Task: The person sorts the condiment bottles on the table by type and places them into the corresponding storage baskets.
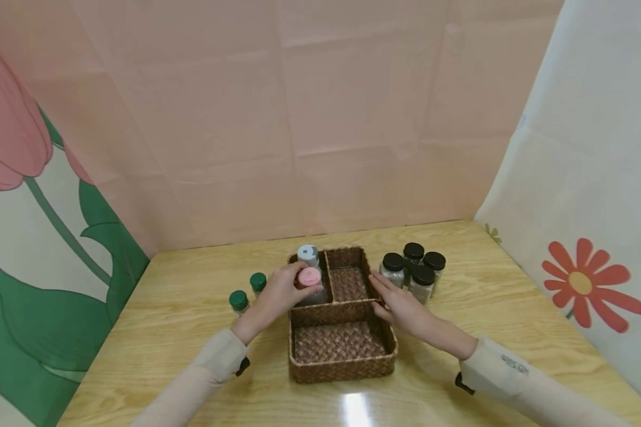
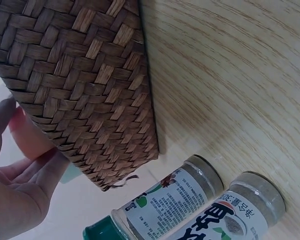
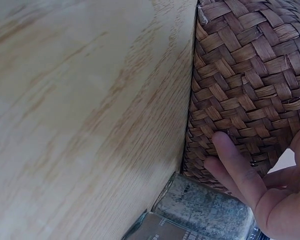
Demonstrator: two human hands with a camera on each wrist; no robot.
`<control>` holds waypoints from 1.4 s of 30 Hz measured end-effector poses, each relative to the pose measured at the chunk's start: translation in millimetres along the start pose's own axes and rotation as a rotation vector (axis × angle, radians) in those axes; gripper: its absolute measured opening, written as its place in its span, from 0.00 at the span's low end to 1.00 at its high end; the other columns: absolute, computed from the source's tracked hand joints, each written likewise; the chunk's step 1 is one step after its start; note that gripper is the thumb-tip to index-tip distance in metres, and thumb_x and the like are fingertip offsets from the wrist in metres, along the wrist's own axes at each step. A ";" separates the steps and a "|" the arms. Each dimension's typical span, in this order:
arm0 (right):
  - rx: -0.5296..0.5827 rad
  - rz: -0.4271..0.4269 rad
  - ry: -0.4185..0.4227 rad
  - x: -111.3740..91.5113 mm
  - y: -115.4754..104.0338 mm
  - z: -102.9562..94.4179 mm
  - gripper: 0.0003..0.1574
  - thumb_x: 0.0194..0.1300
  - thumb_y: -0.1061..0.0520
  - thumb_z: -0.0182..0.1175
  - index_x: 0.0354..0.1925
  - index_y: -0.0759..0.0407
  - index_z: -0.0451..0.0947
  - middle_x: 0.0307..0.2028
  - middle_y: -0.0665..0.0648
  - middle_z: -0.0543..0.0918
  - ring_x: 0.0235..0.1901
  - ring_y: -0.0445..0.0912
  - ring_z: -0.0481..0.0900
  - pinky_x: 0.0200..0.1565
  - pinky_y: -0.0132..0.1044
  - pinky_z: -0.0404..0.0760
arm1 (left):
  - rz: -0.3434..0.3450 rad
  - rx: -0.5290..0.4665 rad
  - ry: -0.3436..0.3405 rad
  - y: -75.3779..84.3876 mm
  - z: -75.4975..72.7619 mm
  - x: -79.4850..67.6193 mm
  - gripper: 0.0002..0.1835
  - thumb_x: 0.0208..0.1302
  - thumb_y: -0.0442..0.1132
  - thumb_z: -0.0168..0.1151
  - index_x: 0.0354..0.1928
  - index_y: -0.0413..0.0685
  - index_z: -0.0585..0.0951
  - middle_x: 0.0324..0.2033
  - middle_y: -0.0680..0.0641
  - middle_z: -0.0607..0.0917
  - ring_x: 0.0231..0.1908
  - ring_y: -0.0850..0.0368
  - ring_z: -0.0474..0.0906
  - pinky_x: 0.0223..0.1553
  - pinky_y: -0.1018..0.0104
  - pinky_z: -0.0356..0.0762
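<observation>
A brown woven basket (image 1: pixel 342 369) with three compartments stands on the table. My left hand (image 1: pixel 278 290) grips a pink-capped bottle (image 1: pixel 310 277) by its cap, in the back left compartment. Behind that bottle, in the same compartment, stands a bottle with a pale blue-white cap (image 1: pixel 307 254). My right hand (image 1: pixel 408 308) rests against the basket's right side. Its fingers (image 3: pixel 235 167) lie fairly straight along the outer weave. The left wrist view shows the pink cap (image 2: pixel 27 132) partly hidden by the basket wall (image 2: pixel 85 80).
Two green-capped spice bottles (image 1: pixel 238 300) stand left of the basket; their labels (image 2: pixel 165 200) show in the left wrist view. Several black-lidded glass jars (image 1: pixel 422 276) cluster at the right, close to my right hand. A pink curtain (image 1: pixel 299 148) hangs behind the table (image 1: pixel 192 290).
</observation>
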State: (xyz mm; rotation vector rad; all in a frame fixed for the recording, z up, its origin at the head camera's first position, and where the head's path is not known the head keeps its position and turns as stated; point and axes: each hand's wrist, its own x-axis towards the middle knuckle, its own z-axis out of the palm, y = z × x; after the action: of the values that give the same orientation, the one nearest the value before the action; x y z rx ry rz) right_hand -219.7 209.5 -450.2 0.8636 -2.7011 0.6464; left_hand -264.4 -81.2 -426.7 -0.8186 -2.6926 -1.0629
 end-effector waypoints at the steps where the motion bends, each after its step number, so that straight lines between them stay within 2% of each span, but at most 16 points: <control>1: -0.003 -0.001 0.000 0.0 0.1 0.0 0.37 0.65 0.67 0.62 0.66 0.81 0.61 0.67 0.77 0.62 0.12 0.30 0.60 0.17 0.28 0.68 | 0.000 0.000 -0.004 0.4 -0.5 -0.3 0.20 0.61 0.49 0.71 0.50 0.47 0.80 0.35 0.53 0.82 0.30 0.62 0.78 0.27 0.67 0.76; 10: -0.009 -0.005 0.002 -0.3 0.5 0.1 0.36 0.65 0.67 0.62 0.66 0.81 0.61 0.67 0.78 0.62 0.12 0.30 0.60 0.17 0.28 0.68 | 0.027 0.000 0.007 1.1 -3.7 -2.5 0.20 0.63 0.51 0.69 0.51 0.48 0.81 0.32 0.55 0.81 0.28 0.65 0.76 0.26 0.67 0.75; 17: -0.016 -0.009 0.011 0.3 2.1 1.6 0.36 0.65 0.67 0.63 0.66 0.81 0.62 0.66 0.79 0.63 0.12 0.31 0.60 0.17 0.29 0.67 | 0.033 -0.022 0.014 0.4 -4.3 -5.0 0.16 0.65 0.50 0.67 0.48 0.49 0.81 0.31 0.57 0.81 0.28 0.64 0.76 0.27 0.67 0.75; 20: -0.017 -0.012 0.013 0.0 1.4 1.0 0.36 0.65 0.67 0.63 0.66 0.81 0.62 0.66 0.79 0.63 0.12 0.32 0.60 0.17 0.29 0.67 | 0.036 -0.022 0.025 -0.1 -5.5 -6.6 0.15 0.66 0.49 0.67 0.49 0.49 0.81 0.32 0.56 0.81 0.30 0.64 0.77 0.28 0.67 0.76; 24: -0.013 -0.014 0.016 0.1 -0.3 -0.2 0.36 0.65 0.67 0.63 0.66 0.81 0.62 0.66 0.78 0.63 0.12 0.31 0.60 0.17 0.29 0.67 | 0.036 -0.042 0.035 -0.1 -9.0 -9.2 0.18 0.67 0.47 0.65 0.55 0.47 0.81 0.37 0.54 0.83 0.33 0.64 0.78 0.32 0.68 0.78; 29: -0.006 -0.039 0.041 0.4 0.4 0.4 0.37 0.63 0.68 0.64 0.65 0.81 0.62 0.65 0.79 0.64 0.12 0.31 0.60 0.17 0.29 0.66 | 0.049 -0.040 0.063 -0.6 -12.8 -10.0 0.18 0.73 0.49 0.57 0.57 0.46 0.81 0.44 0.52 0.85 0.40 0.65 0.81 0.39 0.69 0.79; 32: -0.012 -0.063 0.059 0.7 1.3 1.1 0.37 0.61 0.68 0.65 0.64 0.82 0.63 0.64 0.80 0.65 0.13 0.31 0.60 0.16 0.29 0.66 | 0.060 -0.016 0.093 -1.8 -14.2 -9.8 0.19 0.75 0.49 0.54 0.56 0.44 0.81 0.44 0.50 0.85 0.41 0.63 0.82 0.42 0.68 0.80; 37: -0.001 -0.036 0.034 0.7 1.1 0.9 0.37 0.63 0.68 0.64 0.66 0.81 0.62 0.65 0.79 0.64 0.13 0.31 0.60 0.17 0.30 0.66 | 0.023 -0.016 0.115 -2.3 -18.6 -11.7 0.20 0.76 0.48 0.52 0.55 0.39 0.81 0.46 0.47 0.85 0.45 0.59 0.82 0.43 0.67 0.80; 42: -0.009 -0.014 0.012 1.0 0.5 -0.1 0.36 0.65 0.67 0.63 0.66 0.80 0.62 0.66 0.78 0.63 0.13 0.32 0.61 0.18 0.30 0.67 | -0.007 -0.017 0.128 -5.4 -22.5 -13.5 0.19 0.77 0.47 0.52 0.55 0.40 0.82 0.49 0.46 0.84 0.47 0.58 0.81 0.45 0.65 0.80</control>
State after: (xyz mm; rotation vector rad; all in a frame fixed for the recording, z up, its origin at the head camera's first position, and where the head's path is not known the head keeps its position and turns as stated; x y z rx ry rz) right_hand -220.8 209.4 -450.0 0.8726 -2.6828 0.6335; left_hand -257.5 -105.4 -417.3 -0.7188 -2.5859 -1.1015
